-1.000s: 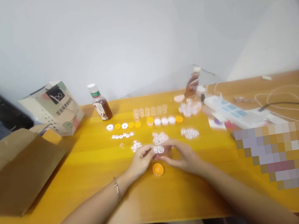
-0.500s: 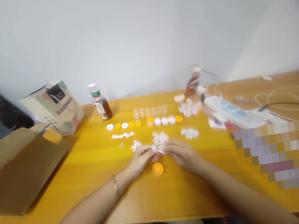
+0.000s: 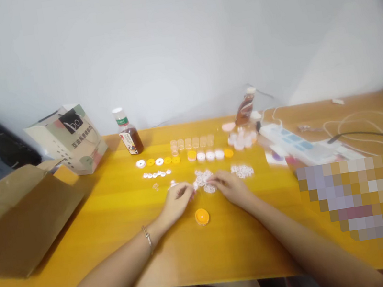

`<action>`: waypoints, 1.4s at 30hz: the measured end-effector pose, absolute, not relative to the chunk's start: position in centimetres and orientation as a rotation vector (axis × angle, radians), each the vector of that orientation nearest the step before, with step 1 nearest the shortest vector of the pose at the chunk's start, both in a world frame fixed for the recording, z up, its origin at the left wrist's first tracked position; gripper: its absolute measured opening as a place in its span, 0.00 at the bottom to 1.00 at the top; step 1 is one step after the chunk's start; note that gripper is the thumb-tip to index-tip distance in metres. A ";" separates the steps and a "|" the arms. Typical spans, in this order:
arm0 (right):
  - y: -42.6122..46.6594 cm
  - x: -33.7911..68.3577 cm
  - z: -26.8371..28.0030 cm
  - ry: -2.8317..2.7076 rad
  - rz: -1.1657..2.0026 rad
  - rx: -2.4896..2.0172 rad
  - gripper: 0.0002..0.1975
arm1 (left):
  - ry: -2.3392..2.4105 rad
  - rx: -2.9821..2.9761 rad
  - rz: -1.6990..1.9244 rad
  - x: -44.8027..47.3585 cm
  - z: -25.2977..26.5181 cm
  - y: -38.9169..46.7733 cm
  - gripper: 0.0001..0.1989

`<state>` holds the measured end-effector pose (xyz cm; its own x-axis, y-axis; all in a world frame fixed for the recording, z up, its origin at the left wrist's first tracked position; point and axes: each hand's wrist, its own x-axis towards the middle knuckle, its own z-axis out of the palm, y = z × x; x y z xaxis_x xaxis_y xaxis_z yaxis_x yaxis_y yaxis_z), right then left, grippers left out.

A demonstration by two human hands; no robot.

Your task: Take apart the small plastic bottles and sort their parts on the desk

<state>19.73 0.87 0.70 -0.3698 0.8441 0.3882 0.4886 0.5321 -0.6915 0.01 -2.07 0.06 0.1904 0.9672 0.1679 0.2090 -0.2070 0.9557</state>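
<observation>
My left hand (image 3: 180, 197) is closed in a pinch on a small white plastic piece (image 3: 195, 186) at its fingertips. My right hand (image 3: 233, 189) has thumb and forefinger together over a heap of white openwork plastic pieces (image 3: 210, 188); whether something sits between them is too blurred to tell. Between my forearms lies a round orange cap (image 3: 202, 216) with a pale dot in its middle. Small white parts (image 3: 172, 183) lie partly hidden behind my left hand. A second cluster of white openwork pieces (image 3: 242, 171) is to the right.
Behind are rows of white and orange discs (image 3: 159, 161), clear cups (image 3: 195, 142) and small white parts (image 3: 157, 174). Two bottles (image 3: 130, 136) (image 3: 244, 108) stand farther back. A cardboard box (image 3: 24, 213) and paper bag (image 3: 80, 141) are left; a power strip (image 3: 291, 140) and cables are right.
My hands have drawn apart from their meeting point above the orange cap. The right fingers now reach farther over the heap, while the left still pinches a small white piece.
</observation>
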 end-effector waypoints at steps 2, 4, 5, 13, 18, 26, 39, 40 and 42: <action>0.9 19.6 0.5 -2.045 0.590 -1.046 0.07 | 1.158 1.656 1.093 0.0 -0.2 -2.0 0.13; 1.0 19.5 0.4 -2.058 0.572 -1.039 0.07 | 1.171 1.694 1.084 0.0 -0.3 -2.0 0.13; 1.0 19.5 0.4 -2.063 0.566 -1.041 0.07 | 1.179 1.705 1.078 0.0 -0.3 -2.0 0.12; 1.3 19.1 0.1 -2.076 0.581 -1.038 0.07 | 1.217 1.741 1.064 0.1 -0.5 -2.0 0.12; 0.5 19.1 1.2 -2.008 0.618 -1.035 0.09 | 1.251 1.756 1.069 0.2 -0.6 -2.0 0.13; -2.3 17.8 2.0 -1.989 0.719 -0.961 0.12 | 1.271 1.894 1.091 0.5 0.3 -3.0 0.12; 3.4 26.8 4.0 -1.736 0.562 -1.558 0.06 | 1.016 2.351 0.767 -1.3 2.4 -3.2 0.11; 3.7 27.7 4.0 -1.715 0.562 -1.646 0.05 | 0.991 2.382 0.706 -1.5 2.5 -3.1 0.12; 4.0 28.9 4.0 -1.706 0.558 -1.765 0.03 | 0.961 2.408 0.645 -1.8 2.5 -3.0 0.12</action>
<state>28.87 4.05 3.97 0.0793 0.9903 0.1143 0.7310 0.0202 -0.6820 -1.78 -2.99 2.52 0.6450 0.7224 0.2491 0.5039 -0.6471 0.5721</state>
